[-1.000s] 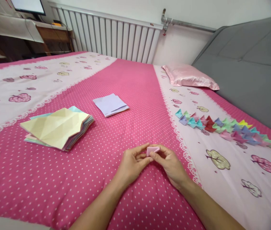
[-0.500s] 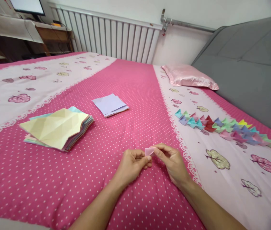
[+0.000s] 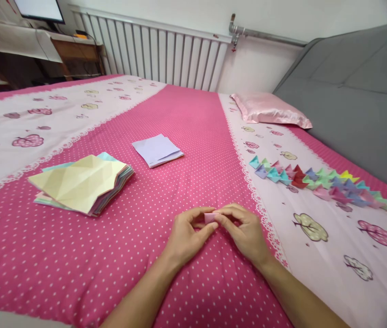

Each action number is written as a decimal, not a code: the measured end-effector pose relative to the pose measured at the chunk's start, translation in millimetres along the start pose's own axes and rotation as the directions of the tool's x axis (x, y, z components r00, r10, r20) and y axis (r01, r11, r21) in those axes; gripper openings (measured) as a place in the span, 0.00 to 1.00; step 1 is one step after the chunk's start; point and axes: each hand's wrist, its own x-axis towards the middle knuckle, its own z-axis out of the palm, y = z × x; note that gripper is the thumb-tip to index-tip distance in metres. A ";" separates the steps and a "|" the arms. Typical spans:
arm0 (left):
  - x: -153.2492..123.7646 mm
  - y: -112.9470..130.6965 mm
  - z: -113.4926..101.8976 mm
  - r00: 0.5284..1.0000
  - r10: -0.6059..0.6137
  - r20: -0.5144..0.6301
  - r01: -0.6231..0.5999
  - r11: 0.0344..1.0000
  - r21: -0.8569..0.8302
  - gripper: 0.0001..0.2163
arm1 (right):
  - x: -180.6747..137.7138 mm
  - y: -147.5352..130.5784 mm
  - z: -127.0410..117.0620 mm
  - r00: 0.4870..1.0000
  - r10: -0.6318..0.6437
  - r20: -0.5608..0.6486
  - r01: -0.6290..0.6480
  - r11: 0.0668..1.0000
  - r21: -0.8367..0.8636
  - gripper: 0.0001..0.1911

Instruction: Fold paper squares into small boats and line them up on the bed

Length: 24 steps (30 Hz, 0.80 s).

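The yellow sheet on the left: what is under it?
Under the yellow sheet is a paper stack: blue paper shows at the back, pink paper at the left, layered edges at the right. The middle is covered and cannot be seen.

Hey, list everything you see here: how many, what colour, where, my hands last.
Folded paper: one, pink, lower middle
Bedspread: one, pink and white, foreground
Creased paper stack: one, pale yellow on top, bedspread's left
Smooth paper stack: one, lilac on top, bedspread's middle
Paper boats: too bunched to count, mixed colours, bedspread's right
Pillow: one, pale pink, far right
Headboard: one, grey, far right
Radiator: one, white, at back
Pipe: one, grey, right of radiator
Valve handle: one, red, below pipe
Desk: one, brown, white-covered, far left
Monitor: one, black, on desk
Small item: one, orange and black, on desk
Left hand: one, bare, pinching folded paper
Right hand: one, bare, pinching folded paper
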 end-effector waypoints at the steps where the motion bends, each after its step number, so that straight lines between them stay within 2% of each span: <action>1: -0.1 0.0 -0.4 0.996 0.074 -0.059 -0.067 0.992 0.104 0.11 | -0.5 -0.6 0.1 0.999 -0.052 0.008 0.052 0.998 -0.039 0.06; 4: -0.9 0.0 -1.5 0.942 0.304 -0.145 -0.227 0.892 0.392 0.10 | -2.9 -0.4 0.7 0.980 -0.200 -0.005 0.197 0.967 -0.159 0.07; 6: -1.4 0.0 -1.5 0.909 0.393 -0.137 -0.295 0.841 0.453 0.10 | -4.3 0.7 0.8 0.961 -0.275 -0.018 0.263 0.935 -0.240 0.06; 8: -1.5 0.0 -0.8 0.897 0.427 -0.110 -0.337 0.825 0.453 0.09 | -4.9 1.6 0.8 0.953 -0.303 -0.024 0.285 0.917 -0.281 0.05; 11: -1.4 -0.7 0.2 0.911 0.399 -0.107 -0.318 0.843 0.435 0.08 | -4.3 1.9 1.1 0.964 -0.266 -0.024 0.252 0.936 -0.247 0.05; 17: -1.9 -0.6 0.2 0.932 0.316 -0.178 -0.224 0.887 0.403 0.06 | -2.6 -2.4 2.6 0.973 -0.228 0.021 0.228 0.958 -0.173 0.08; 24: -3.5 4.0 0.4 0.936 0.306 -0.172 -0.214 0.886 0.412 0.05 | -4.3 -4.7 3.1 0.977 -0.213 0.005 0.210 0.961 -0.178 0.07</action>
